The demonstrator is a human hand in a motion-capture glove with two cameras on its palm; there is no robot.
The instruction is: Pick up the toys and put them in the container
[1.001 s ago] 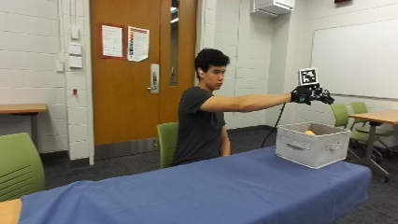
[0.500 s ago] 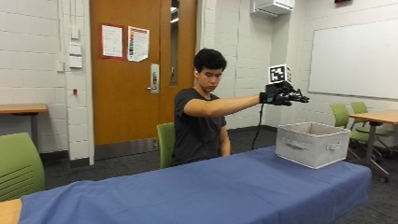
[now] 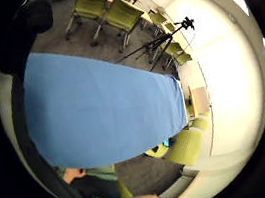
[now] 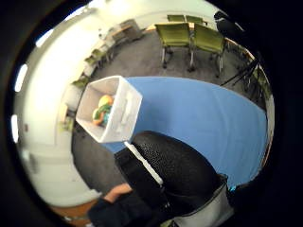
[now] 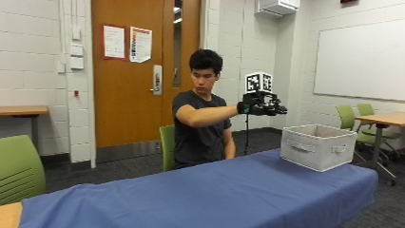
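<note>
1. One long desk [image 5: 208, 194], draped in a blue cloth [image 5: 158, 199], is seen nearest the outside camera, with a green chair [image 5: 19, 166] at its near end.
2. At the far end of the desk, a white container [image 5: 317, 146] is seen standing on the blue cloth, near the corner.
3. Inside the container, the toys [image 4: 102, 111] are shown by the thumb-side palm view: orange, yellow and green pieces lying together on its floor.
4. Behind the desk, a person in a dark shirt is seated, with the right arm held out level.
5. The gloved right hand [image 5: 261, 105] is held in the air above the desk, short of the container and higher than its rim, touching nothing.
6. Nothing is seen held in the hand; the fingers appear loosely curled, though this cannot be told for sure.
7. Farther back, a wooden door [image 5: 142, 71] and a whiteboard [image 5: 361, 61] are seen on the walls.
</note>
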